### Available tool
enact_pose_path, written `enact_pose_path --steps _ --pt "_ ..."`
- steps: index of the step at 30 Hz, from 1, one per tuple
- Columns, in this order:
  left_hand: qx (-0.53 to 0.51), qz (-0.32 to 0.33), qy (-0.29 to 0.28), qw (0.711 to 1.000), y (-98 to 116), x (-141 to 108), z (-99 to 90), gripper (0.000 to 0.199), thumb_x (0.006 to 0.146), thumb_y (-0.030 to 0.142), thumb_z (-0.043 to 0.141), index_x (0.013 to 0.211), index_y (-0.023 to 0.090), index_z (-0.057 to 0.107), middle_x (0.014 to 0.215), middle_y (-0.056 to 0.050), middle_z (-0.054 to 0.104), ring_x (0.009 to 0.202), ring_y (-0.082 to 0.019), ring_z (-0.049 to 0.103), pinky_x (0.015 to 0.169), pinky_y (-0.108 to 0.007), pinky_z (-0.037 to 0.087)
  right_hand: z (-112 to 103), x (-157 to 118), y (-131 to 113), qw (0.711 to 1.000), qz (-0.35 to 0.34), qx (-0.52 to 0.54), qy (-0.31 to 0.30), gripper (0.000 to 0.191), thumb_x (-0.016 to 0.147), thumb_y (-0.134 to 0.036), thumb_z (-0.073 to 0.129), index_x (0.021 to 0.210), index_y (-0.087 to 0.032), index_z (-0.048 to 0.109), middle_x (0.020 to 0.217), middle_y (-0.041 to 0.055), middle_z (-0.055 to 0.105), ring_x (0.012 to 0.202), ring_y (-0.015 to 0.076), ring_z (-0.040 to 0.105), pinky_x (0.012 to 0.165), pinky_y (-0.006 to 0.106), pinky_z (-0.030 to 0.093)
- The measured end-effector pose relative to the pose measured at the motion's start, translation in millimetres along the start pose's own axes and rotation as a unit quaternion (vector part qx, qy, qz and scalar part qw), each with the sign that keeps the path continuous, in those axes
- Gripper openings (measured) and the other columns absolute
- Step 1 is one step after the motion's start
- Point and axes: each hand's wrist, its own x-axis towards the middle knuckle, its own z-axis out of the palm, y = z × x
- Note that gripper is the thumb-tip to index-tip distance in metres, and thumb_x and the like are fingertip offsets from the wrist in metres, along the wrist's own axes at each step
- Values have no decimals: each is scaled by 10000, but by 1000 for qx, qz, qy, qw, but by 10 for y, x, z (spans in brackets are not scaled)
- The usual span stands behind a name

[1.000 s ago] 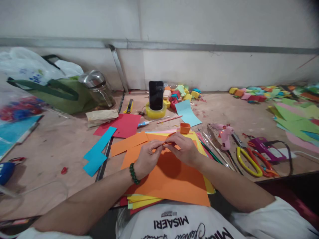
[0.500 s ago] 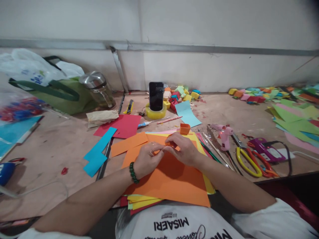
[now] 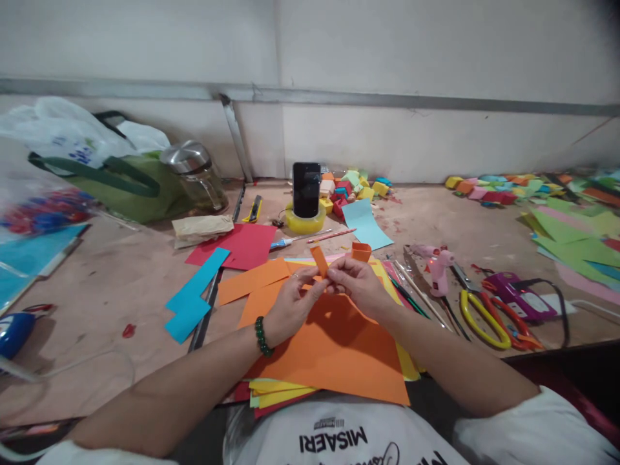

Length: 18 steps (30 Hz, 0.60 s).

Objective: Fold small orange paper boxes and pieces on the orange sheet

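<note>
Between my fingertips is a small orange paper strip [image 3: 319, 261], its free end sticking up. My left hand [image 3: 295, 303], with a green bead bracelet at the wrist, pinches it from the left. My right hand [image 3: 357, 284] pinches it from the right, the two hands nearly touching. Both are above a large orange sheet [image 3: 339, 355] lying on a stack of coloured papers. A small folded orange paper piece [image 3: 361, 252] stands just beyond my right hand. Orange strips [image 3: 254, 281] lie left of my hands.
Blue strips [image 3: 197, 294] and a red sheet [image 3: 252, 245] lie left. A phone [image 3: 306, 190] stands in a yellow tape roll [image 3: 304, 221]. At right are a pink glue gun [image 3: 438, 268], yellow-handled scissors [image 3: 482, 323] and a purple device [image 3: 518, 297].
The orange strip, mostly hidden before, now sticks up between my fingers. My hands have shifted slightly, and the whole view has moved a little.
</note>
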Motion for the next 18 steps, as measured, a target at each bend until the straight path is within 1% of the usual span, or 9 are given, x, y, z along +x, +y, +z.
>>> enact_pose_path --steps 2,4,6,8,10,11,12,14,18 --pt "25 16 -22 999 14 11 3 395 937 427 416 729 155 614 761 -57 645 709 -157 600 695 -288 498 24 -18 45 999 2 -27 -29 397 661 -532 767 735 -179 601 660 -3 653 550 106 604 565 250 507" --pt "72 35 -31 996 8 11 -12 370 950 372 374 718 168 578 696 -39 631 656 -152 583 647 -274 478 24 -38 73 996 -15 -84 -35 344 705 -488 739 723 -180 588 638 -4 642 553 112 598 556 250 495" --pt "138 46 -37 989 -16 1 -33 323 951 314 352 732 181 550 683 -32 622 629 -151 568 611 -267 456 3 -52 70 987 -47 -154 -21 273 729 -416 727 760 -186 584 631 -13 630 548 113 581 535 243 471" --pt "211 47 -53 975 -43 -18 -51 290 948 268 331 756 189 533 692 -36 614 622 -160 559 599 -275 443 -25 -58 40 974 -92 -208 -11 226 738 -346 723 848 -194 597 650 -22 628 560 113 571 535 238 454" --pt "270 48 -78 959 -55 -37 -62 273 950 243 308 795 191 527 725 -48 616 642 -176 560 614 -294 444 -52 -58 6 962 -133 -237 -23 172 768 -305 697 877 -197 617 686 -13 644 611 122 591 578 245 467" --pt "290 50 -92 951 -52 -46 -64 269 952 242 300 815 191 526 744 -54 619 658 -182 562 628 -302 446 -62 -56 -4 957 -148 -245 -34 127 790 -297 676 849 -195 630 703 -2 655 639 129 605 600 251 476" --pt "304 52 -103 946 -45 -54 -65 266 955 244 293 837 191 525 761 -58 623 673 -186 564 639 -307 446 -71 -55 -9 954 -158 -251 -43 103 812 -294 655 814 -192 640 722 11 666 664 135 617 618 258 485" --pt "315 57 -118 940 -20 -62 -67 262 958 249 286 871 191 527 789 -59 630 702 -184 569 658 -304 444 -83 -52 0 949 -174 -257 -49 124 838 -296 635 781 -188 656 750 28 681 688 143 630 633 266 499" --pt "322 65 -117 937 29 -60 -72 269 951 250 281 826 199 514 745 -42 611 667 -170 550 630 -282 410 -102 -48 24 935 -219 -273 -60 116 853 -293 638 817 -189 676 754 29 685 677 140 630 628 272 512"
